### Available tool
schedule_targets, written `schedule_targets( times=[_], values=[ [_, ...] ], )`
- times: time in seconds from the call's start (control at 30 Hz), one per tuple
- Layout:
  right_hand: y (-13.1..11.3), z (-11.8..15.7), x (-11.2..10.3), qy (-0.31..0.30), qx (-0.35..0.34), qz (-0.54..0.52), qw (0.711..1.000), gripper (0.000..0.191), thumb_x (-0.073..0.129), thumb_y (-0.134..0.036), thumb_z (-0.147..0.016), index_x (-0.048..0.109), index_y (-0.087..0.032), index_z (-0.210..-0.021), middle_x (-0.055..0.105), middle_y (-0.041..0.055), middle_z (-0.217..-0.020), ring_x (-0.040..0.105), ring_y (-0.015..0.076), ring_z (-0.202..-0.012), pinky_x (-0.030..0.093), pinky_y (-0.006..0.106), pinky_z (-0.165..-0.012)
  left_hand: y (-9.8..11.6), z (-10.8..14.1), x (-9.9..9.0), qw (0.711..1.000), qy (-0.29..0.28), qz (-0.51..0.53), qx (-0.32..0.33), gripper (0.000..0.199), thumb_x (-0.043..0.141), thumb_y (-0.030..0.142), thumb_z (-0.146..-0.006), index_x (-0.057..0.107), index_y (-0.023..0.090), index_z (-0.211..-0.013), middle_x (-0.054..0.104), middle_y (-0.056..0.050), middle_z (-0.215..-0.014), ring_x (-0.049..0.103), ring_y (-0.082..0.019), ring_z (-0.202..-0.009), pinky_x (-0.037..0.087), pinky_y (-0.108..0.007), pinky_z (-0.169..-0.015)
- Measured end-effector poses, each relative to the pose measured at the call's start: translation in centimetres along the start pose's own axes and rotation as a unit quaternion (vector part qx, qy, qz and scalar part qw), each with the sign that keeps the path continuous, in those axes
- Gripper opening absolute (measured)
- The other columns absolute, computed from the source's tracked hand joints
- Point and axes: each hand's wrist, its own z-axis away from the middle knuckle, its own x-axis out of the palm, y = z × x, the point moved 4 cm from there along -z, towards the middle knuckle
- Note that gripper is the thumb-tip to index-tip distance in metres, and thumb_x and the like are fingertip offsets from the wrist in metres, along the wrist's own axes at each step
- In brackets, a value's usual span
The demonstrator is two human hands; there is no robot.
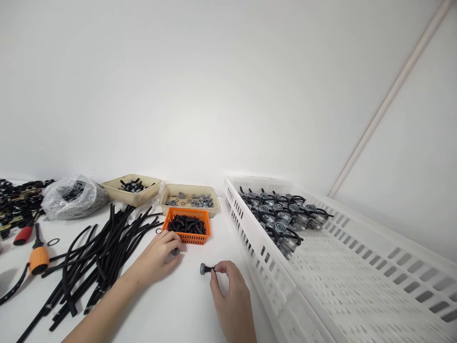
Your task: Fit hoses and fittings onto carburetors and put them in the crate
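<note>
Logged from my remote station; all positions are taken from the orange plastic basket [185, 233].

**Basket:** packed with short, curved black rubber tube pieces [186, 225].

**Behind the basket:** a beige tray [189, 197] holding grey metal fittings [202, 201] and a few small black O-rings. Farther left stands a second beige tray [131, 193] of mixed black and grey parts [133, 186], then a clear plastic bag [73, 197] of dark parts, blurred by the film.

**Right of the basket:** a white slotted plastic crate [257, 247] with grey valve-like bodies with black hoses [282, 214] grouped at its far end.

**Left of the basket, on the white surface [167, 309]:** a loose pile of long black hoses [100, 257] and an orange-handled screwdriver [38, 257].

**Just in front of the basket:** my left hand [155, 259], grip closed around a small dark round part [175, 251], mostly hidden.

**Front right of the basket:** my right hand [231, 295], grip pinched on the black stem of a small grey-headed fitting [206, 269].
</note>
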Motion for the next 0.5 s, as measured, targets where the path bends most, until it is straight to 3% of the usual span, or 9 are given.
schedule_targets(
  times=[0.5],
  values=[
    [-0.18,0.1,-0.1,0.009,0.002,0.012,1.0,0.007,0.052,-0.029,-0.085,0.053,-0.024,-0.08,0.067,0.0027,-0.077,0.066,0.0212,-0.074,0.053,0.03,-0.065,-0.23,0.04,0.16,1.0,-0.001,0.004,0.011,0.018,0.052,0.011,-0.082,0.062,0.023,-0.092,0.062,-0.005,-0.101,0.058,-0.022,-0.092,0.046,-0.038,-0.082]
  ],
)
